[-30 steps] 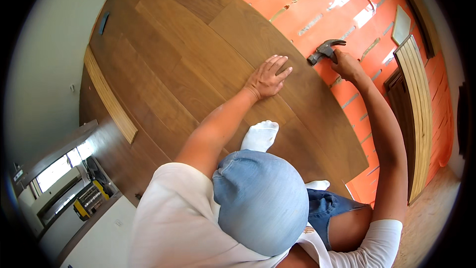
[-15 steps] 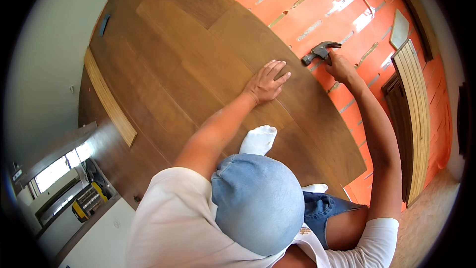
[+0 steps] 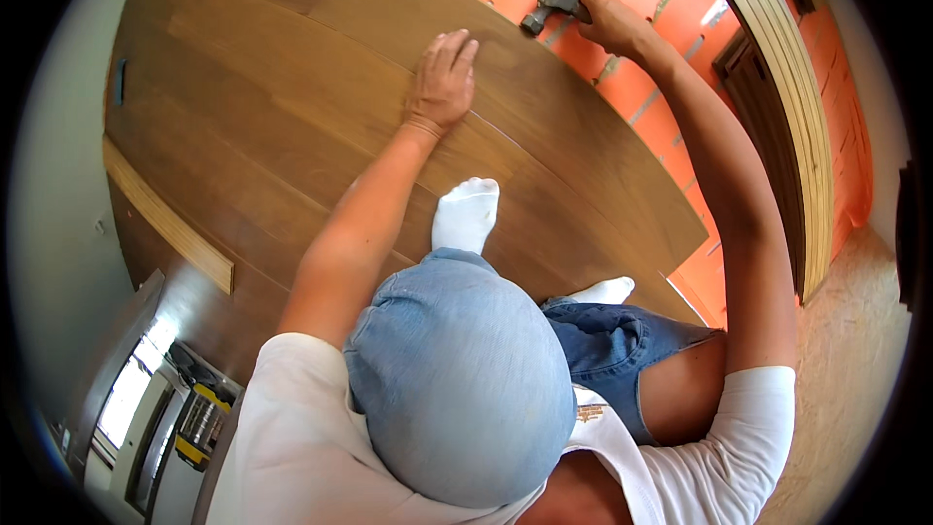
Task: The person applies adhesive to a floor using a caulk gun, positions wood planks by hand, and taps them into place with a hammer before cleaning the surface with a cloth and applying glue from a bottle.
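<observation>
My right hand (image 3: 616,27) grips a claw hammer (image 3: 558,2) by its handle, close below the head. The hammer's dark head hovers by the far edge of the laid wood flooring (image 3: 292,126), over the orange underlayment (image 3: 637,87). To the left, my left hand (image 3: 443,78) lies flat on the brown boards, fingers stretched toward that edge. A thin pale seam between boards runs just right of its wrist. Most of the hammer's handle is hidden by my fist.
Stacked planks (image 3: 792,107) lie on the underlayment at the right. A loose light-edged strip (image 3: 170,219) and a small blue-grey piece (image 3: 119,83) lie along the left wall. A yellow-and-black case (image 3: 202,425) stands at lower left. My socked foot (image 3: 466,214) rests on the boards.
The view has shifted, so the floor and planks appear lower and further left or right. My left hand still presses the boards; the hammer stays in my right hand near the edge.
</observation>
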{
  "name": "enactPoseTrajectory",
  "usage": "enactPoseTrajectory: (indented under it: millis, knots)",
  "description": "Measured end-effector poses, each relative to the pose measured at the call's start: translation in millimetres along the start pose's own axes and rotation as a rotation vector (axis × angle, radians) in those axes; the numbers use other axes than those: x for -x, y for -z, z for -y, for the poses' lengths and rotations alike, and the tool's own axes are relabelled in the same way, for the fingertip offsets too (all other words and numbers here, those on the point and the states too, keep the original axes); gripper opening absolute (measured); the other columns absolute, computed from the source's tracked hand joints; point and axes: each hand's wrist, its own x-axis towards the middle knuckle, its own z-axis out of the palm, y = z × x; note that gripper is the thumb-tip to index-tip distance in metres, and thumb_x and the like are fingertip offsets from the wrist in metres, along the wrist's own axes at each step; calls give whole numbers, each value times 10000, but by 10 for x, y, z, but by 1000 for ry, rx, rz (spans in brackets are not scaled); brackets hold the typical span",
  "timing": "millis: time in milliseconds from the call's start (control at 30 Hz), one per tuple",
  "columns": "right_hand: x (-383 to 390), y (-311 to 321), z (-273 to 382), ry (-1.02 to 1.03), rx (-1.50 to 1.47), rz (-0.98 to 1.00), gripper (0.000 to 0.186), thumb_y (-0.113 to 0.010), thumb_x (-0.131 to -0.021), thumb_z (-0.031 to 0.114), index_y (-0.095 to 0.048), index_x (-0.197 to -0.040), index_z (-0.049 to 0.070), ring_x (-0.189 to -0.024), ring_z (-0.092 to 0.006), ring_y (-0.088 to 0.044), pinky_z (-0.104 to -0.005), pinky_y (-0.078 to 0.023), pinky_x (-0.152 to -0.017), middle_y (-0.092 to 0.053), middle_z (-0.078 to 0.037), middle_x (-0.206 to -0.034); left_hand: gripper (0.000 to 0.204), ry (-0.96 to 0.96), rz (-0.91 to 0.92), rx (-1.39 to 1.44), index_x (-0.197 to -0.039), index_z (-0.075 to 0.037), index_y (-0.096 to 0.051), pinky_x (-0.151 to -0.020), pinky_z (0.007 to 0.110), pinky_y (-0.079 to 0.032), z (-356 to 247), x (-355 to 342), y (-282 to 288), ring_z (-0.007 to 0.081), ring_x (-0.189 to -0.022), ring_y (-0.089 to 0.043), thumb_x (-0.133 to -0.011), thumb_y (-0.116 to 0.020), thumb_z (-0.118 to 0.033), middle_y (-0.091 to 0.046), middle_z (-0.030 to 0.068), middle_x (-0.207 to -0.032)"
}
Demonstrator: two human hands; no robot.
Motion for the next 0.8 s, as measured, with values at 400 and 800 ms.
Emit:
enactPoseTrajectory:
  millis: [400, 800]
  knots:
    - [87, -24, -18, -31, 173, -36, 274, -594, -890, 179, -608, -1096, 0, -793, -358, -707, -460, -559, -702, -719, -201, -911, 381, -2, -25, -25, -1247, -63, -659, -1142, 468, -431, 59, -9, -18, 344, -1298, -523, -866, -669, -73, -571, 126, -1382]
    - [1082, 129, -699, -120, 209, -184, 229, -613, -884, 210, -593, -986, 6, -810, -419, -670, -514, -515, -732, -681, -228, -839, 433, -36, 9, -93, -1315, -44, -661, -1162, 482, -409, 66, -1, -74, 342, -1333, -510, -887, -649, -111, -571, 129, -1423]
